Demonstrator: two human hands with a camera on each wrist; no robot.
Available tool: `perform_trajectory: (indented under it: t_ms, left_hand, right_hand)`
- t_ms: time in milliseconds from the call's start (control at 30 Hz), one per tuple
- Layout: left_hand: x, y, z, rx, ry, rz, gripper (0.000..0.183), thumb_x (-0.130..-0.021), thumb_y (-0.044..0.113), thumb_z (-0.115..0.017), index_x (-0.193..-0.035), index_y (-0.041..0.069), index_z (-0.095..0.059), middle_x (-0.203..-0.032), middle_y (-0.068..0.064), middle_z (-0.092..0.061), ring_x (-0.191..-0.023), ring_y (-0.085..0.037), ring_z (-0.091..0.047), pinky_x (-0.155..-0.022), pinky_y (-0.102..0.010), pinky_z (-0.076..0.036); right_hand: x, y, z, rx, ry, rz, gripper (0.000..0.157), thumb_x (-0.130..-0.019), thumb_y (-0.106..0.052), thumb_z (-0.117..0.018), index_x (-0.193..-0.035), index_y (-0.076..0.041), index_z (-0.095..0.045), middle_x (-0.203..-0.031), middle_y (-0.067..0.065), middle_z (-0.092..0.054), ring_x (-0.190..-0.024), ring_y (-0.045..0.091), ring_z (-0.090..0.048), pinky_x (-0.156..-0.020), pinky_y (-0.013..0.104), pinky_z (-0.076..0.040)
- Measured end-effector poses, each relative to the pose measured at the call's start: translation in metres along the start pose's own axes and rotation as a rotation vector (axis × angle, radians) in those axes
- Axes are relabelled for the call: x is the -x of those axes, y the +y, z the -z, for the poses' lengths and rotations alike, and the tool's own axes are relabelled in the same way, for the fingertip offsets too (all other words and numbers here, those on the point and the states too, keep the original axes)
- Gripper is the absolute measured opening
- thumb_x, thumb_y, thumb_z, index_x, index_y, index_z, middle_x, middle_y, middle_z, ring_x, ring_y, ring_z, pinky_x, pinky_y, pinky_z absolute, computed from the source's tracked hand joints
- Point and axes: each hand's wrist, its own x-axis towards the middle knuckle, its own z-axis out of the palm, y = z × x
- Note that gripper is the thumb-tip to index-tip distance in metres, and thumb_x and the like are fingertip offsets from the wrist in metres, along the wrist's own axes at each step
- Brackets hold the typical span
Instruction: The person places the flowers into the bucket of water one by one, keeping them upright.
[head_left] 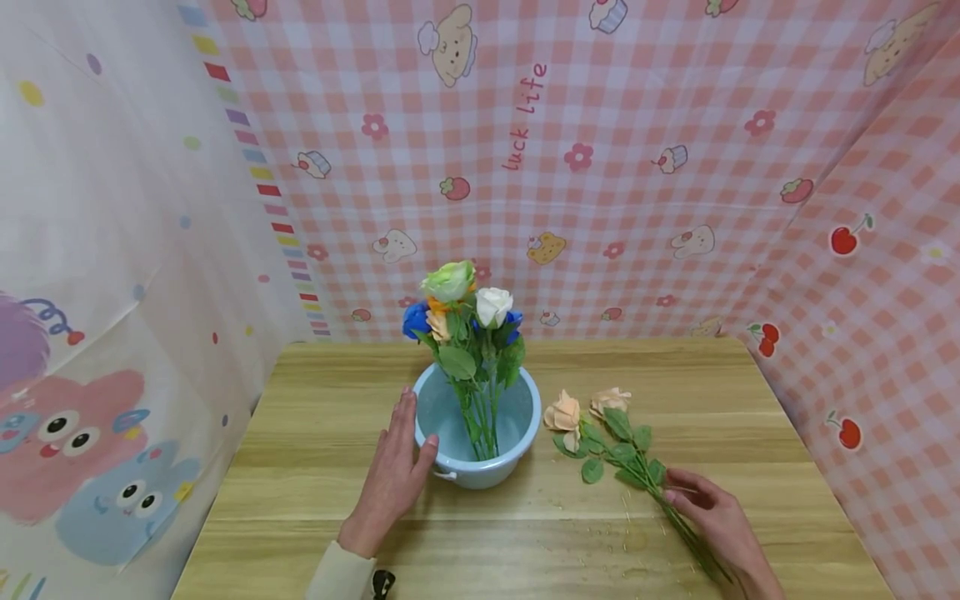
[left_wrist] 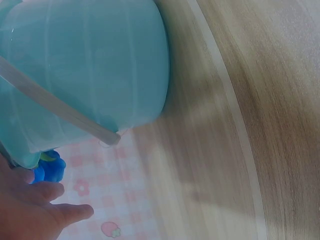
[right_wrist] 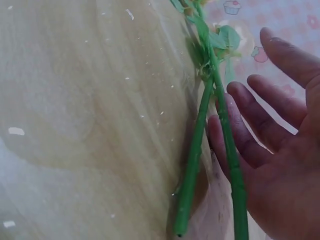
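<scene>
A light blue bucket (head_left: 477, 477) stands on the table with a bunch of artificial flowers in it: a pale green bloom (head_left: 448, 282), a white rose (head_left: 494, 307), blue blooms (head_left: 416, 321) and orange ones. My left hand (head_left: 393, 467) rests against the bucket's left rim, its fingers fairly straight. To the right lie peach roses (head_left: 564, 412) with long green stems (head_left: 678, 523). My right hand (head_left: 712, 517) is beside those stems, its fingers loosely bent and touching them. In the right wrist view two stems (right_wrist: 192, 170) pass by the fingers, and the thumb stands apart from them.
Water drops (head_left: 626, 533) are scattered on the wooden table (head_left: 315, 483) near the stems. A checked pink cloth (head_left: 637, 208) hangs behind and on the right, a white patterned one (head_left: 165, 217) on the left. The bucket's pale handle (left_wrist: 65, 112) hangs down its side.
</scene>
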Motion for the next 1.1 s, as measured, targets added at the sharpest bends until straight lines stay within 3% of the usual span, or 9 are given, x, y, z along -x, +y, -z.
perform_trajectory:
  t_ms: [167,433,800,1100]
  left_hand:
    - [0.000,0.000,0.000,-0.002,0.002,-0.003,0.073,-0.108,0.034,-0.048,-0.165,0.002,-0.015,-0.173,-0.014,-0.012,-0.156,-0.041,-0.018,-0.114,-0.073,-0.025]
    - [0.000,0.000,0.000,-0.004,0.009,-0.006,0.073,-0.108,0.032,-0.049,-0.165,0.001,-0.016,-0.172,-0.015,-0.013,-0.155,-0.042,-0.020,-0.114,-0.073,-0.026]
    - [0.001,0.000,0.000,-0.004,0.013,-0.011,0.072,-0.108,0.035,-0.047,-0.164,0.000,-0.017,-0.172,-0.016,-0.014,-0.154,-0.043,-0.022,-0.113,-0.074,-0.027]
    - [0.000,0.000,0.000,-0.003,0.010,-0.015,0.073,-0.109,0.035,-0.046,-0.165,0.001,-0.016,-0.172,-0.015,-0.013,-0.154,-0.044,-0.023,-0.113,-0.073,-0.027]
  right_hand:
    - [-0.002,0.006,-0.002,0.048,-0.013,-0.039,0.055,-0.097,-0.021,-0.075,-0.141,0.008,-0.057,-0.128,0.023,-0.069,-0.095,-0.001,-0.064,-0.080,0.019,-0.053]
    - [-0.006,0.010,-0.004,0.088,-0.045,0.024,0.049,-0.094,-0.011,-0.077,-0.133,0.013,-0.061,-0.118,0.022,-0.071,-0.091,0.004,-0.066,-0.077,0.021,-0.056]
    - [-0.012,0.009,-0.002,0.206,-0.084,0.005,0.035,-0.093,-0.012,-0.078,-0.121,0.007,-0.070,-0.099,0.007,-0.073,-0.084,0.007,-0.066,-0.072,0.024,-0.054]
    - [-0.014,0.004,-0.003,0.250,-0.066,-0.011,0.027,-0.093,-0.013,-0.077,-0.113,0.004,-0.072,-0.093,0.004,-0.073,-0.078,0.010,-0.066,-0.069,0.024,-0.053]
